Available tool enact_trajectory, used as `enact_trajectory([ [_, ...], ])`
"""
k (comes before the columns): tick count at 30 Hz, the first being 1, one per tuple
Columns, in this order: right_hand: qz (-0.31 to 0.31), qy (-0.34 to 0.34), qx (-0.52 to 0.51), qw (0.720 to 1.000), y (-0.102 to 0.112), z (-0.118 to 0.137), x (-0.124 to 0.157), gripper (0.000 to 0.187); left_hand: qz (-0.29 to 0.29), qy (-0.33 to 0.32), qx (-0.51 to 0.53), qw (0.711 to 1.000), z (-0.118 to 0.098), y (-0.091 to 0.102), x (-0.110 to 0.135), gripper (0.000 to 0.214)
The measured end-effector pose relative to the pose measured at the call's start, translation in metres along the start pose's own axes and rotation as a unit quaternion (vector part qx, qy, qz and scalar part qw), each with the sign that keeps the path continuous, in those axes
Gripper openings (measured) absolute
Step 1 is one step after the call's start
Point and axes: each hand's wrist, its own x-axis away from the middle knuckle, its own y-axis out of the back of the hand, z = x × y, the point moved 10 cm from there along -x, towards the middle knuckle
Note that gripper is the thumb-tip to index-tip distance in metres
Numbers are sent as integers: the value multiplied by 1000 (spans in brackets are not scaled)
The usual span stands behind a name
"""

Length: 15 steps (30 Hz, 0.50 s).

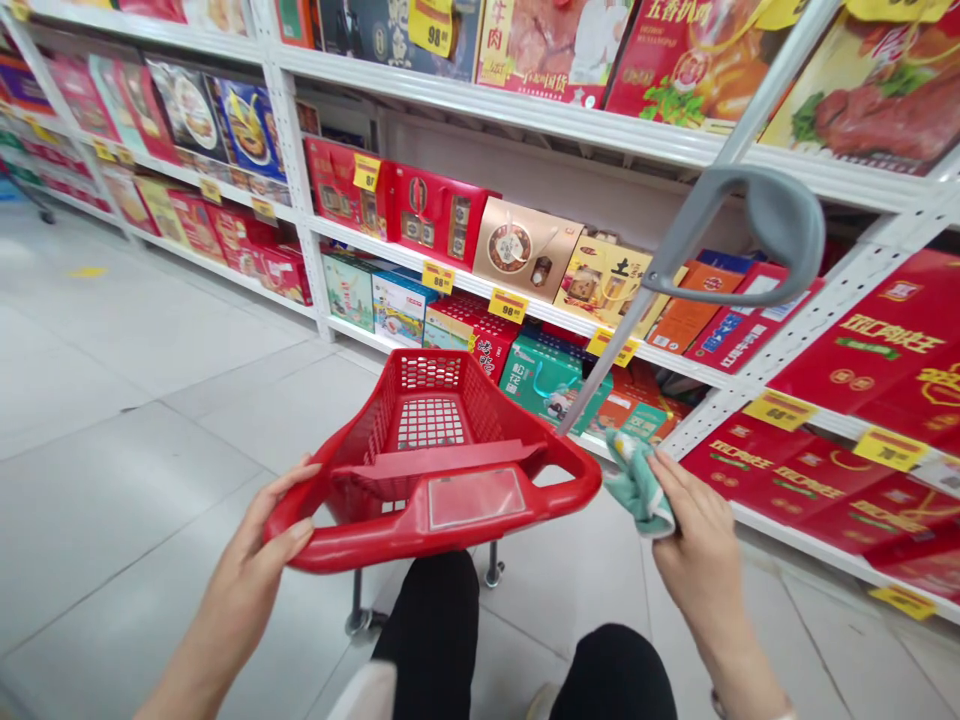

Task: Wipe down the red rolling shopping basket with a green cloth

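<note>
The person's left hand point(251, 545), at 8 o'clock, is wrapped around the left end of the handle point(450, 540) on the red cart point(487, 400), which stands near 6 o'clock. At 4 o'clock the right hand point(694, 525) grips a bunched green cloth point(641, 485) just beside the handle's right end. How much is done or left cannot be told.

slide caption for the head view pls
Left grip on a red plastic cart handle, right grip holding a crumpled green cloth
</note>
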Motion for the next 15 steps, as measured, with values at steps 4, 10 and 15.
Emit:
enact_trajectory([
  [4, 33, 96, -128, 987, -2, 99, -20, 50, -7, 11, 28, 1000, -6, -2, 2, 61],
  [10, 24, 171, -171, 970, -16, 195, -25, 32, -25, 52, 32, 998, -4, 2, -1, 65],
  [15, 32, 143, -170, 975, -17, 163, -12, 33, -27, 60, 35, 997, -5, 8, -7, 69],
])
